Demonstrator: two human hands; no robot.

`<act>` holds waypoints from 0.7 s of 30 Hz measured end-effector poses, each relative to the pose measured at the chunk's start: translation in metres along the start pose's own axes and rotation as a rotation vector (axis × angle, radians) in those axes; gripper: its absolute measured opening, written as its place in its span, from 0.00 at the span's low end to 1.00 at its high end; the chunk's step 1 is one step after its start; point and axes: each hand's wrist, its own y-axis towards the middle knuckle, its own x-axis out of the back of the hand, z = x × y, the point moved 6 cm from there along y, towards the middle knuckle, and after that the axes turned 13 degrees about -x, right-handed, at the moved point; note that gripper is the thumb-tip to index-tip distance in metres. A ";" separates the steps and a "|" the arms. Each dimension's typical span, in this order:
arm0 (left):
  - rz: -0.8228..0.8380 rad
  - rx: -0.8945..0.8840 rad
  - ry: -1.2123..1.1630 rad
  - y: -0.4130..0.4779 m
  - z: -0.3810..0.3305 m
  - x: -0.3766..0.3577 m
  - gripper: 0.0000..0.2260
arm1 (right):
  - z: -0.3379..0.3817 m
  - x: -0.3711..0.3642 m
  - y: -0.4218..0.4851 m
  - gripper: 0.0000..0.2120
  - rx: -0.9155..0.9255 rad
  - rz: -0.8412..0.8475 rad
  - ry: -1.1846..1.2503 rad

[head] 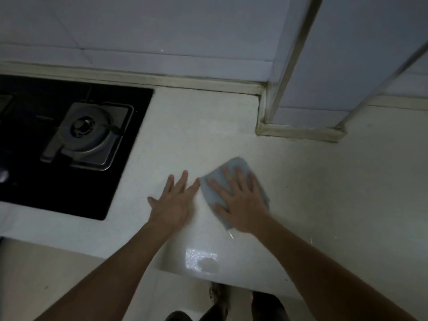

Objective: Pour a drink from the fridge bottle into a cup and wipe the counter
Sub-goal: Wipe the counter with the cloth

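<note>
Your right hand [240,202] lies flat, fingers spread, pressing a folded blue-grey cloth [229,179] onto the pale bench [324,193], while your left hand [172,200] rests open and empty on the surface just beside it, fingertips almost touching the cloth's edge. The black gas hob [76,140] sits well off to your left, and a tiled pillar [312,117] meets the bench behind. No bottle or cup shows in view, so the wiping step appears to be the 1 in hand. A bright wet-looking patch [201,261] glints near the front edge, close to your body. The next move likely calls for drawing the cloth back toward that patch with steady downward pressure.
</note>
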 end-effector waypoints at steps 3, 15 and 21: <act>-0.003 -0.012 -0.008 -0.001 0.000 0.002 0.32 | 0.007 -0.002 -0.058 0.33 0.115 -0.016 -0.007; 0.009 -0.008 0.000 -0.003 -0.003 0.005 0.31 | -0.023 0.004 -0.027 0.35 -0.134 0.051 0.073; 0.012 -0.007 -0.023 -0.004 -0.004 0.006 0.28 | -0.016 0.002 -0.071 0.30 0.152 0.023 0.085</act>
